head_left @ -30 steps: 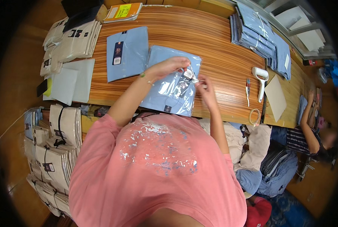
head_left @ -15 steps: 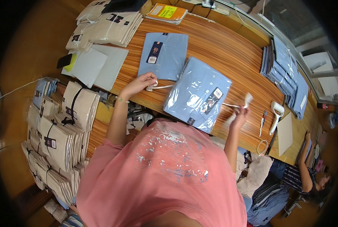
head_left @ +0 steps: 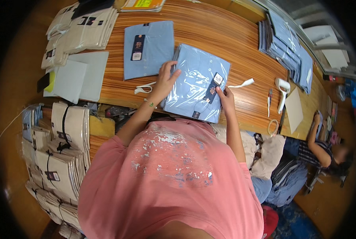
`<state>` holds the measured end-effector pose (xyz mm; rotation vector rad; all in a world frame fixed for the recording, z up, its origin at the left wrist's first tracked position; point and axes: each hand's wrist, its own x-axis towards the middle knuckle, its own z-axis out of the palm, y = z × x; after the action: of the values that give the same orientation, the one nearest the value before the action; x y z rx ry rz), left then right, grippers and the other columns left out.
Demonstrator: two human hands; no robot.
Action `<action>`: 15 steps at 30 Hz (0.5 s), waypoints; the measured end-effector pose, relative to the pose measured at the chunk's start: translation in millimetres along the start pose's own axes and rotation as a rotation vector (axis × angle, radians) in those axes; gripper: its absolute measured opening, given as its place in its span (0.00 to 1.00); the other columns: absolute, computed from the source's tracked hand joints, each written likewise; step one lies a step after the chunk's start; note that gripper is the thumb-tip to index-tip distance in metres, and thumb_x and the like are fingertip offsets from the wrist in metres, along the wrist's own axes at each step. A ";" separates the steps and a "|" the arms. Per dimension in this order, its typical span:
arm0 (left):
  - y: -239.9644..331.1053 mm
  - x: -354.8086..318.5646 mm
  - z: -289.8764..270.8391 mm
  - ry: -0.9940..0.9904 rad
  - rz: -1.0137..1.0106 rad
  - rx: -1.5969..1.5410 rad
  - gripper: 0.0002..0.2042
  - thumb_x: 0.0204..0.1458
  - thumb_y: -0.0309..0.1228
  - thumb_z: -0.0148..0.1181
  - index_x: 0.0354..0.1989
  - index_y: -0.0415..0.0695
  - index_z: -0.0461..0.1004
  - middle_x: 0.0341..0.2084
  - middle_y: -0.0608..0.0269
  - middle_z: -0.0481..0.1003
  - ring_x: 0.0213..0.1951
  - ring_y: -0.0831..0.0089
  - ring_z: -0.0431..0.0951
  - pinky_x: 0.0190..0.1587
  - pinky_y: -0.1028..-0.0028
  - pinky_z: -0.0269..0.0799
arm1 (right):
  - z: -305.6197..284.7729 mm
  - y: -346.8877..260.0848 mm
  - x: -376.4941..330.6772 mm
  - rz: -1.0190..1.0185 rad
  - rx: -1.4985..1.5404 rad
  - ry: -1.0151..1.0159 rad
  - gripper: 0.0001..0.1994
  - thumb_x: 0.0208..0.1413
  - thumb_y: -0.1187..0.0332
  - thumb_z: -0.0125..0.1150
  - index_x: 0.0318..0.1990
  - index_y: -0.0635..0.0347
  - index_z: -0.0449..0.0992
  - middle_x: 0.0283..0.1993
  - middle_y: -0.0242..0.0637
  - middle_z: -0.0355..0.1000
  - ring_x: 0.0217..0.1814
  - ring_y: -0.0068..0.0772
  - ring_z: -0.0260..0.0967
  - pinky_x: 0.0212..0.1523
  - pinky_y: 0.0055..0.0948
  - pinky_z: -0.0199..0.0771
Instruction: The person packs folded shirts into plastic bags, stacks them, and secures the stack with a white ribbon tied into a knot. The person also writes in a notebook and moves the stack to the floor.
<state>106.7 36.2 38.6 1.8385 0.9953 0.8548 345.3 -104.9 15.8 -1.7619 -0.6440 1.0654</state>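
Observation:
In front of me lies a stack of folded light-blue shirts in clear plastic (head_left: 196, 79), a dark tag showing near its right edge. My left hand (head_left: 169, 79) grips the stack's left edge, fingers on the side and top. At the opposite edge, my right hand (head_left: 226, 99) holds the stack beside the tag. A white strap sticks out on both sides: its left end (head_left: 145, 88) lies curled near my left wrist, and its right end (head_left: 242, 83) rests loose on the table. Behind and left is another folded blue shirt (head_left: 156, 51) with a dark tag.
Bundled beige garments (head_left: 62, 159) stand at lower left, with more beige packs (head_left: 90, 34) at far left. Bundled blue shirts (head_left: 285, 47) sit at far right. A white roller tool (head_left: 282, 93), a small cutter (head_left: 269, 102) and a tape ring (head_left: 273, 127) lie rightward. A person (head_left: 323, 147) works at right.
Both hands have let go of the white strap ends and moved onto the stack's sides. The strap ends now lie on the table. My view has shifted, so the table appears higher.

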 end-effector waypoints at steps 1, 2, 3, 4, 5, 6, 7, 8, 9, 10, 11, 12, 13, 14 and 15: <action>-3.6 0.8 2.2 0.031 -0.020 -0.020 0.19 0.56 0.38 0.51 0.50 0.38 0.63 0.48 0.48 0.64 0.53 0.53 0.62 0.58 0.64 0.53 | -1.9 2.4 1.2 0.026 0.110 -0.025 0.15 0.52 0.63 0.62 0.41 0.67 0.73 0.31 0.33 0.73 0.29 0.20 0.66 0.32 0.21 0.67; -7.2 0.7 3.5 0.038 -0.031 -0.017 0.19 0.56 0.38 0.50 0.51 0.38 0.63 0.48 0.48 0.64 0.52 0.53 0.62 0.58 0.64 0.53 | -7.0 4.3 0.7 0.023 0.112 -0.019 0.15 0.52 0.64 0.62 0.41 0.67 0.73 0.31 0.33 0.73 0.30 0.20 0.66 0.32 0.21 0.67; -10.8 0.2 4.4 0.047 -0.042 -0.014 0.19 0.57 0.38 0.50 0.51 0.38 0.63 0.48 0.48 0.64 0.52 0.53 0.62 0.58 0.64 0.54 | -14.4 5.5 -0.6 0.020 0.113 -0.014 0.15 0.52 0.64 0.62 0.41 0.67 0.73 0.31 0.33 0.73 0.30 0.19 0.66 0.31 0.20 0.67; -13.8 1.4 3.8 0.057 -0.052 -0.008 0.19 0.57 0.38 0.50 0.51 0.38 0.63 0.48 0.48 0.64 0.52 0.53 0.62 0.58 0.64 0.54 | -21.8 7.2 -1.9 0.015 0.116 -0.011 0.15 0.51 0.65 0.62 0.42 0.67 0.73 0.32 0.33 0.73 0.30 0.19 0.67 0.31 0.20 0.67; -14.9 2.1 0.0 0.044 -0.058 0.001 0.20 0.56 0.38 0.52 0.51 0.37 0.63 0.48 0.48 0.64 0.50 0.56 0.64 0.55 0.64 0.59 | -33.0 5.3 -3.6 -0.012 0.049 0.028 0.15 0.51 0.65 0.63 0.41 0.66 0.73 0.31 0.33 0.73 0.30 0.20 0.67 0.31 0.20 0.67; -15.5 2.7 -1.6 0.010 -0.103 -0.038 0.20 0.55 0.37 0.53 0.52 0.37 0.62 0.48 0.50 0.64 0.49 0.59 0.65 0.53 0.66 0.61 | -46.8 4.0 -7.4 0.080 0.130 0.071 0.15 0.51 0.67 0.63 0.43 0.65 0.72 0.32 0.34 0.73 0.31 0.22 0.69 0.32 0.22 0.69; -16.6 3.0 -3.1 -0.024 -0.149 -0.076 0.21 0.54 0.36 0.55 0.53 0.37 0.61 0.48 0.51 0.64 0.48 0.62 0.65 0.51 0.69 0.63 | -62.5 0.8 -15.4 0.151 0.302 0.073 0.15 0.51 0.68 0.62 0.45 0.64 0.71 0.36 0.36 0.73 0.33 0.25 0.70 0.36 0.26 0.71; -17.0 2.7 -5.1 -0.053 -0.194 -0.114 0.22 0.54 0.35 0.56 0.54 0.37 0.60 0.49 0.53 0.64 0.48 0.65 0.65 0.49 0.71 0.65 | -81.5 0.7 -24.3 0.165 0.496 0.025 0.16 0.53 0.68 0.60 0.47 0.64 0.69 0.39 0.39 0.73 0.37 0.30 0.72 0.39 0.30 0.73; -15.8 1.3 -5.6 -0.079 -0.182 -0.072 0.24 0.52 0.34 0.58 0.55 0.37 0.59 0.50 0.53 0.63 0.47 0.66 0.66 0.48 0.72 0.66 | -100.7 1.6 -34.1 0.289 0.676 0.057 0.16 0.54 0.66 0.58 0.47 0.64 0.69 0.41 0.40 0.73 0.40 0.34 0.72 0.42 0.32 0.74; -13.8 -0.6 -5.3 -0.105 -0.170 -0.031 0.26 0.51 0.34 0.60 0.56 0.37 0.58 0.50 0.53 0.63 0.47 0.67 0.66 0.47 0.72 0.66 | -115.1 -0.5 -46.1 0.374 0.728 0.097 0.17 0.54 0.65 0.58 0.48 0.64 0.69 0.42 0.42 0.73 0.41 0.35 0.72 0.43 0.33 0.75; -12.1 -1.6 -5.4 -0.129 -0.158 0.011 0.29 0.49 0.34 0.61 0.57 0.38 0.57 0.51 0.53 0.63 0.47 0.68 0.66 0.46 0.73 0.67 | -127.5 -1.8 -56.1 0.381 0.676 0.143 0.18 0.53 0.66 0.58 0.50 0.64 0.68 0.42 0.43 0.73 0.40 0.34 0.73 0.42 0.32 0.75; -13.8 -1.3 -5.0 -0.144 -0.164 -0.002 0.30 0.49 0.34 0.62 0.58 0.38 0.56 0.52 0.52 0.62 0.47 0.67 0.66 0.47 0.73 0.66 | -143.5 3.1 -64.1 0.322 0.617 0.128 0.18 0.52 0.68 0.59 0.50 0.66 0.67 0.41 0.42 0.73 0.39 0.34 0.73 0.40 0.30 0.76; -19.4 -2.3 -6.2 -0.153 -0.175 -0.013 0.31 0.49 0.33 0.62 0.59 0.38 0.55 0.53 0.52 0.61 0.47 0.67 0.66 0.48 0.73 0.66 | -148.3 -6.8 -73.0 0.282 0.563 0.156 0.18 0.52 0.69 0.59 0.50 0.67 0.67 0.41 0.42 0.73 0.39 0.34 0.73 0.39 0.30 0.76; -25.7 -3.3 -6.9 -0.164 -0.187 -0.023 0.33 0.48 0.33 0.63 0.60 0.38 0.54 0.54 0.52 0.61 0.47 0.67 0.66 0.49 0.72 0.65 | -152.8 -23.1 -81.7 0.241 0.509 0.184 0.18 0.51 0.70 0.59 0.49 0.67 0.67 0.40 0.42 0.73 0.38 0.33 0.74 0.39 0.29 0.76; -32.6 -2.9 -7.2 -0.166 -0.180 -0.037 0.33 0.48 0.34 0.63 0.60 0.37 0.54 0.54 0.51 0.60 0.47 0.64 0.66 0.50 0.71 0.65 | -158.8 -31.5 -85.9 0.214 0.501 0.214 0.19 0.50 0.71 0.59 0.50 0.68 0.67 0.40 0.42 0.72 0.38 0.33 0.73 0.38 0.29 0.76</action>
<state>89.7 46.6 11.6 1.7287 1.0146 0.5987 443.9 -231.3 104.7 -1.4907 -0.0425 1.0510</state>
